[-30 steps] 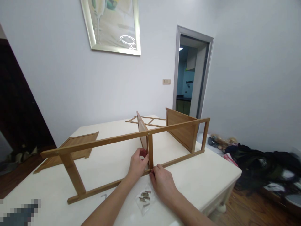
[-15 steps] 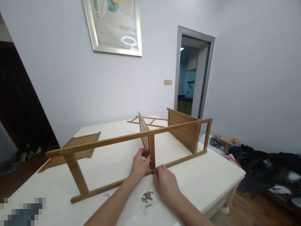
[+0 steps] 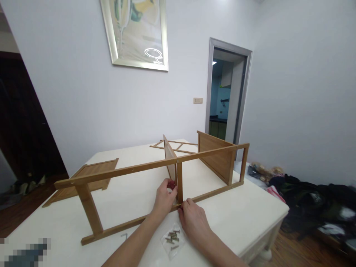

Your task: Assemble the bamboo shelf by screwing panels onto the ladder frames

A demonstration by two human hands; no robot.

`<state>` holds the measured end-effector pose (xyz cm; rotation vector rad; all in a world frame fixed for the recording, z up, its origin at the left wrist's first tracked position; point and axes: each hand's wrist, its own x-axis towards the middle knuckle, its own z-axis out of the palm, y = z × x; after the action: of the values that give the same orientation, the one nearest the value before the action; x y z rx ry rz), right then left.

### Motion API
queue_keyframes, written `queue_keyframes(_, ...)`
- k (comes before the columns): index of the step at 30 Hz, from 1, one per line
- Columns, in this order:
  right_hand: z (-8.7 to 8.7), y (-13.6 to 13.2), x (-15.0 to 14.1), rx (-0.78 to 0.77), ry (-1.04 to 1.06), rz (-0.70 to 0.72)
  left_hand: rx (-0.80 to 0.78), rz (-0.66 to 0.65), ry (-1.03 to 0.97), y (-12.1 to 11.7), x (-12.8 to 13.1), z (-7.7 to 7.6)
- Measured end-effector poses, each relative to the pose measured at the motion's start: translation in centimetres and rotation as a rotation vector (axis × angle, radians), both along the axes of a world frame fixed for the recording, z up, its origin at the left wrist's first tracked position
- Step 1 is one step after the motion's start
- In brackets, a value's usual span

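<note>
A ladder-shaped brown wooden frame (image 3: pixel 125 171) stands on its long side across the cream-white desk (image 3: pixel 233 211), its lower rail along the desktop. Behind it, a thin brown wooden panel (image 3: pixel 169 152) stands at the frame's middle crossbar (image 3: pixel 180 183), and a broad brown wooden panel (image 3: pixel 215 155) stands upright near the right end. The left hand (image 3: pixel 165 196) is curled, thumb and fingers narrowly apart at the thin panel's lower front end, just beside the crossbar; whether it grips there is unclear. The right hand (image 3: pixel 194 217) has its fingers bunched at the lower rail below that joint; I cannot tell what, if anything, they hold.

A clear plastic bag (image 3: pixel 172 254) with brass-coloured screws (image 3: pixel 173 236) lies between the forearms. A grey L-shaped hex key (image 3: pixel 125 236) lies near the left forearm. Beyond the frame are a slatted brown wooden panel (image 3: pixel 97 182), lying flat at left, and a second slim wooden frame (image 3: pixel 179 146) near the wall.
</note>
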<state>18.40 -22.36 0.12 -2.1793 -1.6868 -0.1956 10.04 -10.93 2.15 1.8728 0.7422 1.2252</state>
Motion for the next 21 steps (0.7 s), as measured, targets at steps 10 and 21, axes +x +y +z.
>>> queue_keyframes(10,-0.42,-0.01,-0.02,0.005,-0.095,0.029,-0.006,-0.003,0.006,-0.03,-0.02,-0.07)
queue_keyframes(21,-0.27,-0.74,-0.15,0.207,-0.025,0.025,0.023,-0.001,0.020,0.39,0.05,-0.50)
